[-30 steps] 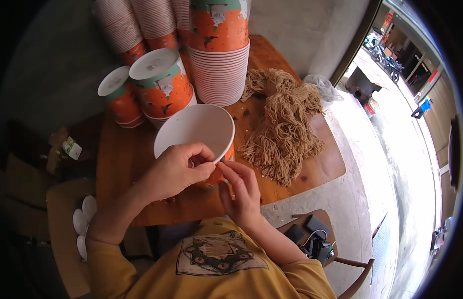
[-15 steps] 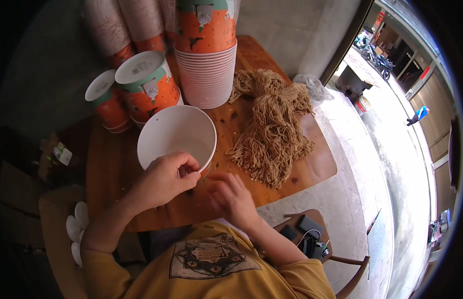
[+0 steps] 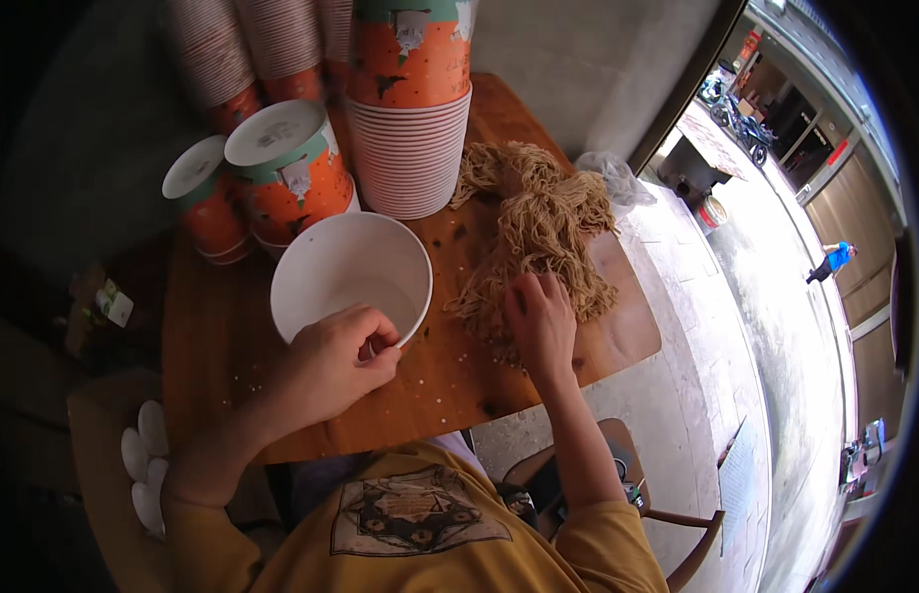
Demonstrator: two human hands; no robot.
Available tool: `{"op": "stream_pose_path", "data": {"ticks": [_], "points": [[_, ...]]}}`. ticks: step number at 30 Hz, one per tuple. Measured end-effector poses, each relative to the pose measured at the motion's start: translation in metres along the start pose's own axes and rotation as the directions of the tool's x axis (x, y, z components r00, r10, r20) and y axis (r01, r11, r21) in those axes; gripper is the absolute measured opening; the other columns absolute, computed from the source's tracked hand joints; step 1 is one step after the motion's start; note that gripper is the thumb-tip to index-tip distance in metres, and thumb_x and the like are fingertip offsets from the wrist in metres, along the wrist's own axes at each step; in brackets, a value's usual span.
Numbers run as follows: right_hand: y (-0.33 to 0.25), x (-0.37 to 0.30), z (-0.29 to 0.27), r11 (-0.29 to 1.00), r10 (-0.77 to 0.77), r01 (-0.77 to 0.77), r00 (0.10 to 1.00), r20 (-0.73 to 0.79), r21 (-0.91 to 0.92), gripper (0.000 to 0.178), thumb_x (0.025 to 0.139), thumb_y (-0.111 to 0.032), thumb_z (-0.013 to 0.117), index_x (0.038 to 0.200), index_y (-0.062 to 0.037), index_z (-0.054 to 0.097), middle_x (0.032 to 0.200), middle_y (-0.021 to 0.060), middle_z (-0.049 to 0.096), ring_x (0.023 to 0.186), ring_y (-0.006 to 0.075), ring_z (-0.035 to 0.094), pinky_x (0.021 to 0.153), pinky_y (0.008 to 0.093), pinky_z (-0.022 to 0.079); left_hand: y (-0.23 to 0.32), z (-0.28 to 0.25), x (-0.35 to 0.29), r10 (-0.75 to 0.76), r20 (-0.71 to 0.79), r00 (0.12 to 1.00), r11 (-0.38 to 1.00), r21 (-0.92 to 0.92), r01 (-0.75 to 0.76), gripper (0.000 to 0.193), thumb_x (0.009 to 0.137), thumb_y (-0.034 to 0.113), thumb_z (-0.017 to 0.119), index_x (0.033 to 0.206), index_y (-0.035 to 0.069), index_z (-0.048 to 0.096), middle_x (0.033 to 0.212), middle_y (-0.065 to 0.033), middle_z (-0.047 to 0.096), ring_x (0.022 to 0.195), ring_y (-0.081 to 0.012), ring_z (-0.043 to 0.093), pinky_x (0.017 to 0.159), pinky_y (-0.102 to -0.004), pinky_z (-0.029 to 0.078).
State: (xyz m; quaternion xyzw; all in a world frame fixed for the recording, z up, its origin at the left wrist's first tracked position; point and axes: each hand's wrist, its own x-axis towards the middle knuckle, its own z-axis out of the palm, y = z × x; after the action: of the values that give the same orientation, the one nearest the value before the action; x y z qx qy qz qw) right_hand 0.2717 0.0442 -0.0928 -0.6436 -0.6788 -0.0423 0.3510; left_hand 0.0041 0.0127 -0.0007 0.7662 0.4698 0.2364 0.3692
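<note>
My left hand (image 3: 343, 356) is closed in a pinch, thumb and bent forefinger meeting at the near right edge of the cup (image 3: 350, 262), with the rim between them. The remaining fingers are curled; my own hand conceals part of them. The gap between thumb and forefinger is small, forming a loop above the contact point.

My right hand (image 3: 544, 331) is positioned at the strands (image 3: 558, 222), back of the hand upward, fingers bent down at their near side. The fingertips are hidden. Whether this grip is open or closed on a strand, I cannot tell.

Cup location: on the table (image 3: 217, 366), in front of my body, mouth upward. The interior is white; a small dark mark is visible near the far left of the rim. The near wall is covered by my left hand and forearm.

Strands location: to the right of the cup and apart from it, in a tan, loosely tangled heap on the table. Pale crumbs are scattered on the wood near my hands.

Adjacent items: behind the cup, two inverted cups (image 3: 291, 193) in orange and green, bases up. To their right, a tall stack (image 3: 410, 148), its pale rims nested below the orange body. Beyond the strands, a clear bag (image 3: 615, 180). At lower left, a box (image 3: 95, 465) containing white rounds (image 3: 135, 455).
</note>
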Motion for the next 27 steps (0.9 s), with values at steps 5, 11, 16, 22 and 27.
{"op": "stream_pose_path", "data": {"ticks": [5, 11, 16, 22, 27], "points": [[-0.025, -0.023, -0.014, 0.986, -0.020, 0.030, 0.998, -0.063, 0.161, 0.006, 0.086, -0.008, 0.065, 0.084, -0.0041, 0.060, 0.083, 0.0106, 0.057, 0.077, 0.0302, 0.059, 0.068, 0.0392, 0.048, 0.010, 0.011, -0.005, 0.372, -0.204, 0.906, 0.897, 0.330, -0.294, 0.024, 0.083, 0.001, 0.067, 0.105, 0.003, 0.057, 0.098, -0.0111, 0.059, 0.087, -0.0247, 0.061, 0.071, -0.0349, 0.051], [-0.083, -0.056, -0.061, 0.849, -0.028, -0.085, 0.978, 0.205, 0.522, 0.011, 0.084, -0.004, 0.068, 0.085, -0.0018, 0.058, 0.078, 0.0108, 0.054, 0.064, 0.0263, 0.056, 0.056, 0.0349, 0.046, 0.013, 0.046, -0.016, 0.630, -0.133, 0.765, 0.754, 0.342, -0.561, 0.049, 0.078, -0.007, 0.068, 0.124, 0.004, 0.054, 0.122, -0.0126, 0.061, 0.099, -0.0290, 0.063, 0.086, -0.0381, 0.051], [-0.087, -0.069, -0.079, 0.690, -0.007, -0.212, 0.954, 0.299, 0.692, 0.015, 0.082, -0.006, 0.074, 0.080, -0.0016, 0.060, 0.075, 0.0059, 0.054, 0.060, 0.0143, 0.056, 0.054, 0.0273, 0.045, 0.015, 0.051, -0.023, 0.665, -0.157, 0.731, 0.747, 0.109, -0.656, 0.050, 0.078, -0.007, 0.069, 0.125, 0.002, 0.053, 0.119, -0.0123, 0.062, 0.104, -0.0275, 0.063, 0.087, -0.0371, 0.052], [-0.092, -0.069, -0.082, 0.695, -0.036, -0.176, 0.960, 0.278, 0.698, 0.014, 0.082, -0.006, 0.075, 0.082, -0.0016, 0.061, 0.075, 0.0049, 0.054, 0.059, 0.0132, 0.054, 0.053, 0.0265, 0.044, 0.009, 0.054, -0.028, 0.650, -0.169, 0.741, 0.757, 0.069, -0.649, 0.047, 0.078, -0.009, 0.068, 0.122, 0.002, 0.054, 0.116, -0.0118, 0.063, 0.101, -0.0278, 0.064, 0.085, -0.0373, 0.052], [-0.094, -0.063, -0.087, 0.605, -0.077, -0.271, 0.916, 0.394, 0.748, 0.011, 0.082, -0.005, 0.072, 0.084, -0.0014, 0.062, 0.079, 0.0048, 0.057, 0.068, 0.0143, 0.057, 0.061, 0.0272, 0.046, -0.008, 0.058, -0.037, 0.666, -0.212, 0.715, 0.744, 0.122, -0.657, 0.044, 0.078, -0.009, 0.067, 0.119, 0.003, 0.056, 0.108, -0.0101, 0.064, 0.094, -0.0261, 0.064, 0.081, -0.0368, 0.052]]}}
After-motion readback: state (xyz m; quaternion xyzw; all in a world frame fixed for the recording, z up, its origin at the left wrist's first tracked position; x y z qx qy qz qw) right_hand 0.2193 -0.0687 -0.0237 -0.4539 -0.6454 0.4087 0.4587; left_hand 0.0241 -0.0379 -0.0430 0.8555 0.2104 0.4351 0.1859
